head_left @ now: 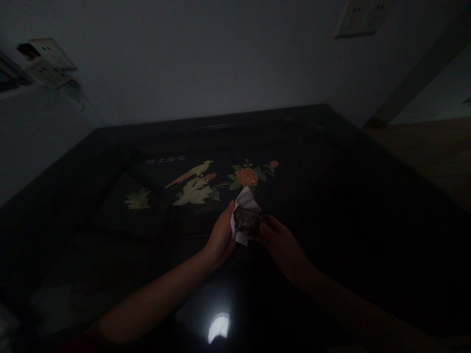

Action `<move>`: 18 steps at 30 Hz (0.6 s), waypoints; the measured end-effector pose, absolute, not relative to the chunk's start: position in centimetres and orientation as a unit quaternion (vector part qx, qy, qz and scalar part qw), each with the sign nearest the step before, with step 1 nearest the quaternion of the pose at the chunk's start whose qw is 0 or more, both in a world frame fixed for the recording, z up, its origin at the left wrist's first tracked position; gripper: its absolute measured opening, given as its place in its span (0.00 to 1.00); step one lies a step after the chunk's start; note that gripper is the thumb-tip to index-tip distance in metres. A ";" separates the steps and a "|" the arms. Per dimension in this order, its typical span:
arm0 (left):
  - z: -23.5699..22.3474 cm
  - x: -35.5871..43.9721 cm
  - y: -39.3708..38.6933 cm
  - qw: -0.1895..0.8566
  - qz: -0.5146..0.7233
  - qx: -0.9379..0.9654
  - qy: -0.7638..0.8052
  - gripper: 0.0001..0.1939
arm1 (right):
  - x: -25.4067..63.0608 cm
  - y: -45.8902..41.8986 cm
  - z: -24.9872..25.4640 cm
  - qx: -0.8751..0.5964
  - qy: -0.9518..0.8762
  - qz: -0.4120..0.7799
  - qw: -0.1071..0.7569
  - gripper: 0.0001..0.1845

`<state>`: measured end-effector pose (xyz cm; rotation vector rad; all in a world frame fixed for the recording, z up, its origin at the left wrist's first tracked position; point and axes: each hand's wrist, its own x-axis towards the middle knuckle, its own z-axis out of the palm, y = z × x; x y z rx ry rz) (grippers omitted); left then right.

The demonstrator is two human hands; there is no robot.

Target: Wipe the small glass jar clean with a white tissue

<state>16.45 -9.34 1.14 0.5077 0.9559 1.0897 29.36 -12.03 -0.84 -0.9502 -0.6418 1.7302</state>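
In the middle of the view I hold a small, dark, see-through glass cup point(247, 221) over the black table. My right hand point(277, 238) grips it from the right, thumb on the near side. A white paper tissue point(246, 197) is wrapped round its left side, one corner sticking up and another hanging below. My left hand point(222, 234) is closed round the tissue and presses it to the cup; most of its fingers are hidden behind. Dim light leaves the cup's exact shape hard to make out.
The glossy black table point(349, 220) carries a picture of birds point(196, 184) and an orange flower point(246, 176). A bright light reflection point(219, 327) shows near its front. Wall sockets point(358, 18) sit upper right, with more sockets point(49, 61) on the left.
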 end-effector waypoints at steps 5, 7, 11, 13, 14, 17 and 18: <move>1.3 16.2 -9.6 0.653 0.511 0.346 0.440 0.20 | 29.5 -12.1 -0.5 -0.390 -0.279 0.718 0.505 0.20; 1.5 15.9 -9.8 0.600 0.511 0.434 0.437 0.21 | 29.5 -12.2 -0.1 -0.409 -0.295 0.707 0.497 0.22; 1.7 15.5 -10.4 0.438 0.492 0.615 0.433 0.22 | 29.4 -12.4 0.1 -0.432 -0.297 0.696 0.491 0.23; 1.7 15.3 -10.4 0.333 0.467 0.704 0.418 0.21 | 29.4 -12.4 -0.1 -0.434 -0.295 0.694 0.493 0.22; 1.6 15.2 -10.4 0.287 0.449 0.742 0.406 0.21 | 29.4 -12.4 -0.3 -0.434 -0.297 0.694 0.492 0.22; 1.6 15.0 -10.1 0.193 0.394 0.819 0.370 0.21 | 29.4 -12.4 -0.7 -0.431 -0.301 0.697 0.487 0.20; 1.6 15.0 -10.0 0.183 0.386 0.829 0.363 0.21 | 29.4 -12.4 -0.8 -0.432 -0.301 0.697 0.486 0.19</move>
